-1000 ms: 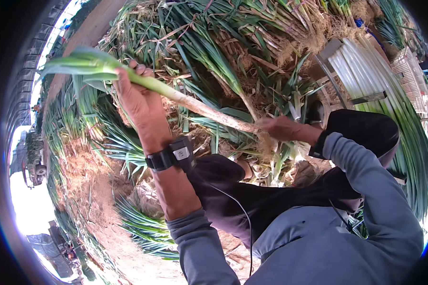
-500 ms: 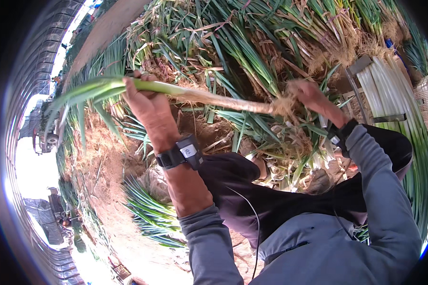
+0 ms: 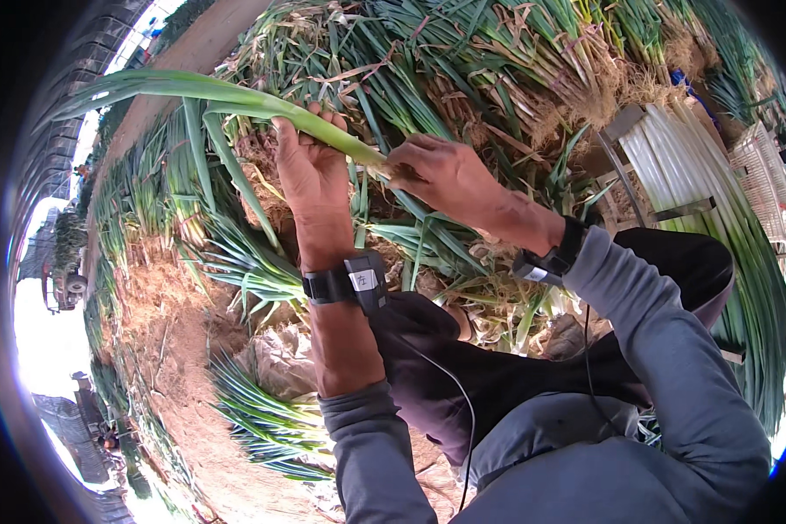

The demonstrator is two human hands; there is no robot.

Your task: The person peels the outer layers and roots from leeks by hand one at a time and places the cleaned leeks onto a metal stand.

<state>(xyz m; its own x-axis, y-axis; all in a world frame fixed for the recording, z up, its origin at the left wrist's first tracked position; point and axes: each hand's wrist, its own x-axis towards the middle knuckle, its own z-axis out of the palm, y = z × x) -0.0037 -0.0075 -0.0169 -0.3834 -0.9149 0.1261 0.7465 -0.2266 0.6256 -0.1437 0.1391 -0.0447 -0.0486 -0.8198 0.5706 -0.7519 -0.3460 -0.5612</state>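
Note:
Slanting across the front of me is a long green onion (image 3: 355, 148), its leaves trailing off to the upper left. My left hand (image 3: 314, 179) is closed around its green stalk from below. Just to the right, my right hand (image 3: 441, 173) pinches the stalk where green turns pale, its fingers bent and pressed together. The lower stem and roots are hidden behind that right hand. A loose leaf (image 3: 236, 179) hangs down beside my left wrist.
A heap of rooty, unpeeled green onions (image 3: 498, 65) spreads across the far side. On the right, clean white-stemmed onions (image 3: 672, 162) lie in a metal rack beside a white plastic crate (image 3: 764, 179). A small bunch (image 3: 266, 419) rests on the soil at lower left. Peeled scraps (image 3: 515, 319) lie near my legs.
My right hand has moved left from beside the onion's roots to the stalk next to my left hand. My left hand has shifted slightly right, and the onion slants more.

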